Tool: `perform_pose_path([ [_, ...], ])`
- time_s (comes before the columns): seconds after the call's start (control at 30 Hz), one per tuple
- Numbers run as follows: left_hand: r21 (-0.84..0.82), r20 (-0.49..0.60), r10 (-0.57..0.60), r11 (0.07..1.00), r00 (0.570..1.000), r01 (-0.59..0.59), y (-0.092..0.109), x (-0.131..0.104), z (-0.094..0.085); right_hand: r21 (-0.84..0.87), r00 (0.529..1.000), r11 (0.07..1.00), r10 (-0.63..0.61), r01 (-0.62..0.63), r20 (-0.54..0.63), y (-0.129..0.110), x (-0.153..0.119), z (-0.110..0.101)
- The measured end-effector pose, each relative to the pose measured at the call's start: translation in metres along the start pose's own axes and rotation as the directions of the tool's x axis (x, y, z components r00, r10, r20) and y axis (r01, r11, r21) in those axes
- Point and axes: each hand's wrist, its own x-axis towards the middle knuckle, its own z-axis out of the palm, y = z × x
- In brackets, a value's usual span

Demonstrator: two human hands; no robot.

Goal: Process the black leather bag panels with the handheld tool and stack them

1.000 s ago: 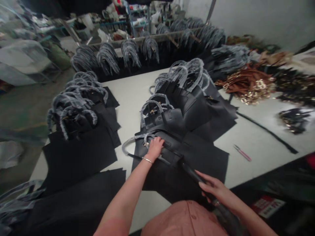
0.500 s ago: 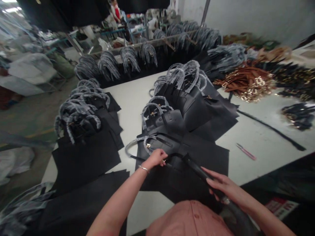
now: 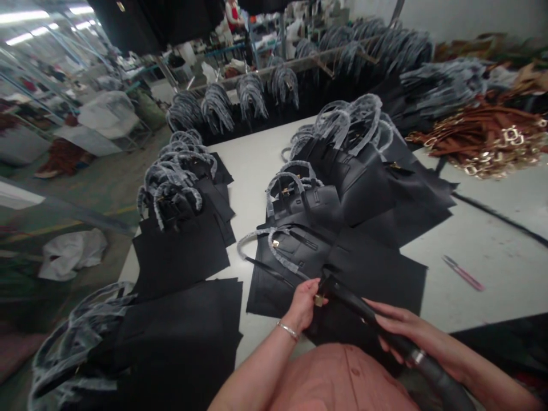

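My left hand [image 3: 303,303] pinches a gold-coloured metal fitting [image 3: 319,300] on a black strap, close to the narrow front end of a long black tube-shaped tool [image 3: 351,302]. Wrapped around that tool farther back is my right hand [image 3: 405,326]; a silver band [image 3: 417,357] circles the tool behind the fingers. Beneath both hands lie flat black bag panels [image 3: 377,257]. Just beyond my left hand, a black bag front [image 3: 314,242] carries a handle [image 3: 280,251] in clear wrapping. What the tool's tip touches is hard to make out.
More black bag pieces with wrapped handles [image 3: 175,177] lie left on the white table [image 3: 252,154]. Thread snips [image 3: 464,273] rest at right, before brown straps with gold clasps [image 3: 488,140]. Wrapped handles hang on a rail [image 3: 252,94] behind. A person [image 3: 232,17] is far back.
My left hand has moved toward me and right, to the tool's front end; the strap stretched between them before. The view has swung left. My right hand keeps its hold.
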Motion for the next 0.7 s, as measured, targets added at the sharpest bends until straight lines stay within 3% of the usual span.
perform_pose_path([
  [0.1, -0.066, 0.057, 0.021, 0.998, 0.998, -0.018, -0.001, -0.002, 0.006, 0.010, 0.998, 0.999, -0.042, 0.042, -0.042, -0.007, 0.002, 0.002],
  [0.23, -0.131, 0.015, 0.042, 0.991, 0.999, -0.040, -0.001, -0.003, 0.014, 0.029, 0.997, 0.999, -0.034, 0.036, -0.069, -0.006, -0.003, -0.004],
  [0.33, -0.116, 0.012, 0.048, 0.992, 0.999, -0.046, -0.004, -0.003, 0.017, 0.037, 1.000, 0.999, 0.015, -0.014, -0.017, -0.001, -0.006, -0.006],
  [0.5, -0.093, -0.004, 0.052, 0.994, 0.999, -0.052, -0.010, -0.003, 0.019, 0.036, 0.998, 0.999, -0.026, 0.028, -0.063, 0.001, -0.002, -0.001],
  [0.7, -0.060, -0.009, 0.044, 0.997, 0.999, -0.045, -0.012, -0.003, 0.015, 0.017, 0.999, 0.999, 0.032, -0.031, -0.023, 0.004, 0.000, 0.000],
])
